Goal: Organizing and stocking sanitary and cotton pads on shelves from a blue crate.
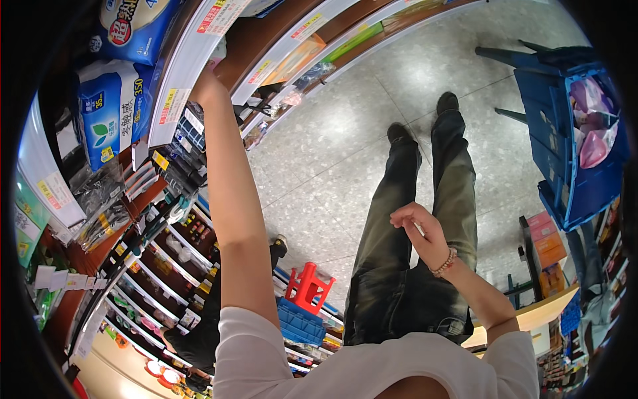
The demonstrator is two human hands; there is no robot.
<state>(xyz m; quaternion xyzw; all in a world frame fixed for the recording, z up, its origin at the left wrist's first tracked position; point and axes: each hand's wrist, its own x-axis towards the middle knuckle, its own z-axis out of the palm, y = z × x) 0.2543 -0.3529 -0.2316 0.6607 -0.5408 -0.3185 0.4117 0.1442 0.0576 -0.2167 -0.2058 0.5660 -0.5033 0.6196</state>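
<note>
My left hand [208, 89] reaches in between the shelves of a store rack, past the white price-label strip [172, 95]. Its fingers are mostly hidden by the strip, so what they touch cannot be seen. Just beyond lies a pale pinkish item [218, 54], partly covered. On the shelf to the left are a blue-and-white sanitary pad pack [112, 112] and another blue pack [134, 30]. My right hand [423, 234], with a beaded bracelet [445, 263] at its wrist, hangs in front of my jeans. It is empty, its fingers loosely bent and thumb apart.
A blue plastic crate [553, 124] holding pink and purple packages [593, 129] stands on legs at right. Behind on the left are a red plastic stool [309, 287], a blue crate [301, 321] and a person in black [202, 324]. Lower shelves hold an orange box [294, 59].
</note>
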